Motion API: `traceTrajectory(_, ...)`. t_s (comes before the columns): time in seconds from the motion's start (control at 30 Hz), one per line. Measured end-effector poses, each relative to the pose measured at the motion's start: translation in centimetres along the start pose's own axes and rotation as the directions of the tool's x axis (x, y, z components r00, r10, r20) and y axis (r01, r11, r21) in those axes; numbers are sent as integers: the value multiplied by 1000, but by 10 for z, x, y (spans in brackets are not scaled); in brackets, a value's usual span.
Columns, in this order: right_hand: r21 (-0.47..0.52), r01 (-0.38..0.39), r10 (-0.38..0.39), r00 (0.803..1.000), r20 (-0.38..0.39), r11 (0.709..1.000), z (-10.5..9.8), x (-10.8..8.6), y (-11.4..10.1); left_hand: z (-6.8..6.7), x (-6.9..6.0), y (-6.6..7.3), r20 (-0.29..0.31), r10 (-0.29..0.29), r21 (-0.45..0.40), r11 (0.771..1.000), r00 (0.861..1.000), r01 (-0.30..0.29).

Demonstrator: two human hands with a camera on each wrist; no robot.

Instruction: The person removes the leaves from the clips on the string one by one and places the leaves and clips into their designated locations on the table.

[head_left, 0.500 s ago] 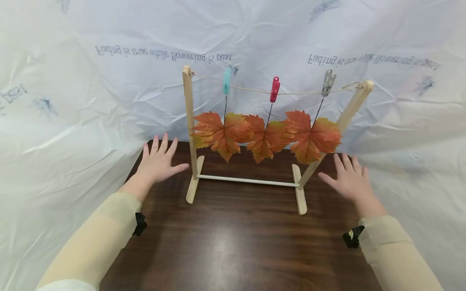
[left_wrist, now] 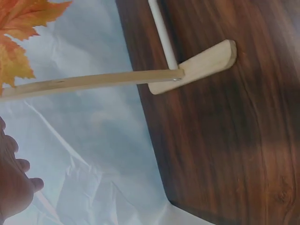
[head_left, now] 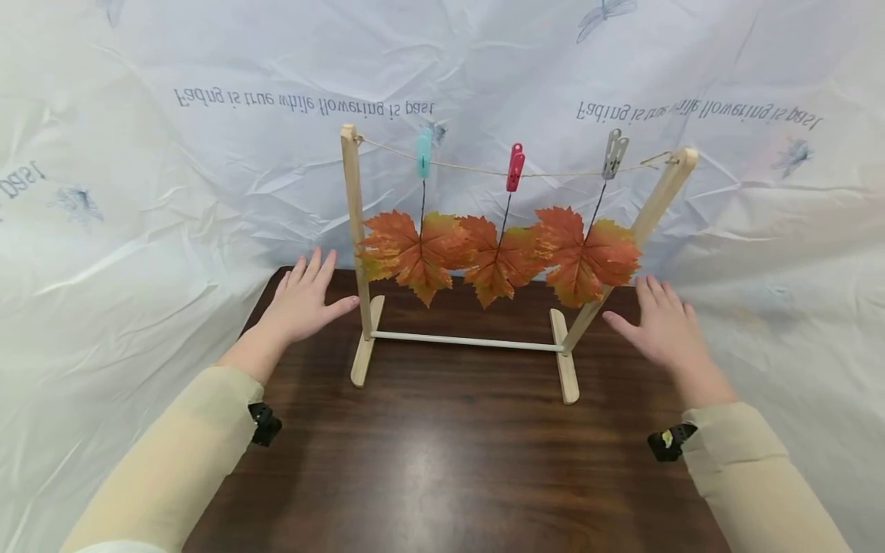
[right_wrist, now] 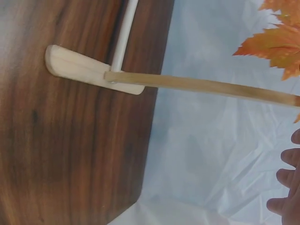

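A wooden stand [head_left: 567, 376] rises from the far part of the dark brown table [head_left: 415, 461], between a person's two hands. The left hand [head_left: 297, 303] lies to the left of the left post [head_left: 353, 200], its fingers straight and pointing to the far side, its thumb stretched right towards the wood. The right hand [head_left: 667, 330] mirrors it beyond the right post [head_left: 660, 196], fingers extended, thumb turned left. The hands are well apart, and neither grips anything; whether the left thumb brushes its post is hard to tell from these angles.

A thin string [head_left: 470, 167] runs between the tops of the posts, sagging slightly. On it sit three clothes pegs: a teal peg [head_left: 424, 153] at left, a red peg [head_left: 515, 169] in the middle and a grey peg [head_left: 612, 157] at right. Each pinches a dark stem, so the left leaf [head_left: 415, 257], the middle leaf [head_left: 494, 265] and the right leaf [head_left: 581, 257] hang in a row, orange with yellow-green patches, clear of the table. Low down, a white rod [head_left: 466, 340] joins the two sides. A pale, wrinkled sheet [head_left: 484, 69] with flipped lettering stands behind.
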State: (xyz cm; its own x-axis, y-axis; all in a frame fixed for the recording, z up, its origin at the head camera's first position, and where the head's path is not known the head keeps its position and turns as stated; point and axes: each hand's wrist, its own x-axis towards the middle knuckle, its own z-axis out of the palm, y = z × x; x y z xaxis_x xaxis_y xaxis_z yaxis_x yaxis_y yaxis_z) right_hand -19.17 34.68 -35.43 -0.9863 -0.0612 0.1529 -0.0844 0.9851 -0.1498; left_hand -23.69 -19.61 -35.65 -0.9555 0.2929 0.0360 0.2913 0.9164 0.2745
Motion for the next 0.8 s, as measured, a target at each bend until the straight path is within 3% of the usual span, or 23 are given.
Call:
traceTrajectory(0.2,104,4,0,999,-43,995,-12,0,-7,-8,-2,4,-36,29,-83,996,999,-32)
traceTrajectory(0.33,158,5,6,998,-69,987,-24,-2,-13,-13,-4,5,-103,55,-134,989,993,-69)
traceTrajectory(0.43,177,-6,17,998,-62,984,-33,-3,-20,-17,-5,8,-180,76,-179,978,981,-109)
traceTrajectory(0.63,250,-42,64,995,-80,967,-45,-4,-33,-25,-6,16,-329,87,-247,953,940,-174)
traceTrajectory(0.8,314,-56,103,985,-137,948,-50,-7,-41,-31,-6,23,-333,49,-339,926,942,-169)
